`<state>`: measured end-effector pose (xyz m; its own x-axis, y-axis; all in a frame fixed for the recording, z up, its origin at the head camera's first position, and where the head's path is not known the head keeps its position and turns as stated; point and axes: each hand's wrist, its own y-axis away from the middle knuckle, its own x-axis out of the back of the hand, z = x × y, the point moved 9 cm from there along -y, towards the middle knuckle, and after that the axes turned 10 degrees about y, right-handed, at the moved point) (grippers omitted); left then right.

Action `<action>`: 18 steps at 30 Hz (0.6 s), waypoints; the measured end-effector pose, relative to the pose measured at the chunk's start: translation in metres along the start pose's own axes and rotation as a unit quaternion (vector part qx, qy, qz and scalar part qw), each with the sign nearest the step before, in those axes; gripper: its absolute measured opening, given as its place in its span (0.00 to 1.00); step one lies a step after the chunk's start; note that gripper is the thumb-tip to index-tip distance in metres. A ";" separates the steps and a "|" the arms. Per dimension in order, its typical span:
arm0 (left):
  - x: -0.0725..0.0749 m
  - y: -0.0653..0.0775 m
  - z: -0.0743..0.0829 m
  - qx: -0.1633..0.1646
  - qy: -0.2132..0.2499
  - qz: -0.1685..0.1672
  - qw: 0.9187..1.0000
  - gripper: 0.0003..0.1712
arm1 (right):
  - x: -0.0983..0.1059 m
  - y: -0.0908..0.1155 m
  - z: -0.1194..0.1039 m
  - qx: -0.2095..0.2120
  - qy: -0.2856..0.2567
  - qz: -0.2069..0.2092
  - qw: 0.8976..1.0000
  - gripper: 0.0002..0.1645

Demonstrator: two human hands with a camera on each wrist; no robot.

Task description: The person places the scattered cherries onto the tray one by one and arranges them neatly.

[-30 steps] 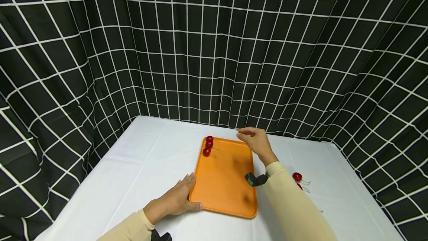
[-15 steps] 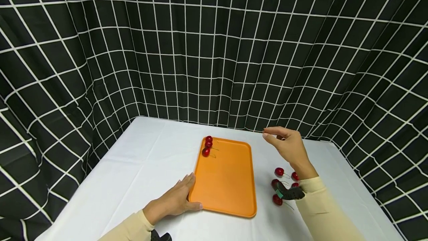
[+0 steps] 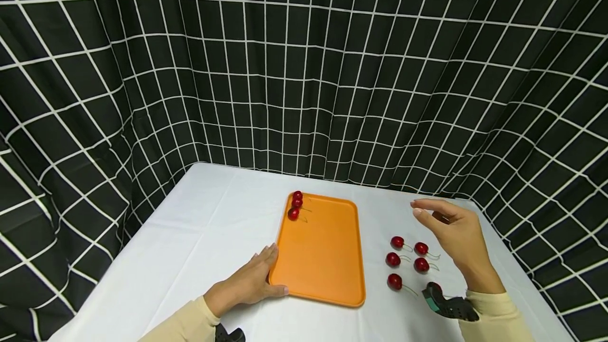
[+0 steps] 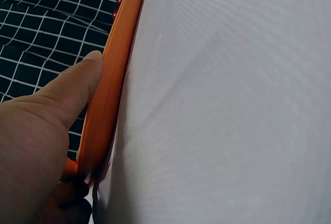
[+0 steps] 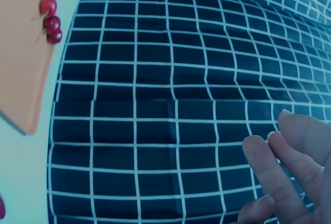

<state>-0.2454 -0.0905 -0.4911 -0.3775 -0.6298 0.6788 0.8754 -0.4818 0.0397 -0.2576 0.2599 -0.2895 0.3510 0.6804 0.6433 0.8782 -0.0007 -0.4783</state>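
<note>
Cherries (image 3: pixel 294 214) inside orange tray (image 3: pixel 325 257), along left edge, ample room rightward

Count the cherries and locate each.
9: three cherries on the orange tray, far left; six cherries on the tablecloth to its right, one partly behind the wrist camera. Others may be hidden.
</note>
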 end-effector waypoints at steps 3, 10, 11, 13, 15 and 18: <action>0.000 0.000 0.000 0.000 0.004 -0.002 1.000 0.61 | 0.008 0.010 0.008 -0.011 0.002 0.012 1.000 0.15; 0.001 -0.001 0.000 0.002 0.010 0.004 1.000 0.61 | 0.023 0.033 0.042 -0.056 0.009 0.028 0.998 0.16; 0.001 -0.001 0.000 0.003 0.012 0.004 1.000 0.61 | 0.024 0.036 0.049 -0.066 0.013 0.025 0.997 0.16; 0.001 -0.001 0.000 0.005 0.015 0.002 1.000 0.61 | 0.025 0.042 0.063 -0.088 0.018 0.020 0.996 0.18; 0.000 0.000 0.000 0.008 0.017 0.001 1.000 0.62 | 0.026 0.049 0.076 -0.104 0.018 0.017 0.994 0.18; 0.000 0.000 0.000 0.010 0.017 0.000 1.000 0.62 | 0.026 0.059 0.095 -0.122 0.020 0.015 0.992 0.19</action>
<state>-0.2451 -0.0907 -0.4909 -0.3873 -0.6505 0.6533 0.8812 -0.4695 0.0549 -0.2276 0.3475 -0.3575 0.3858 0.6475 0.6572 0.9182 -0.2002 -0.3418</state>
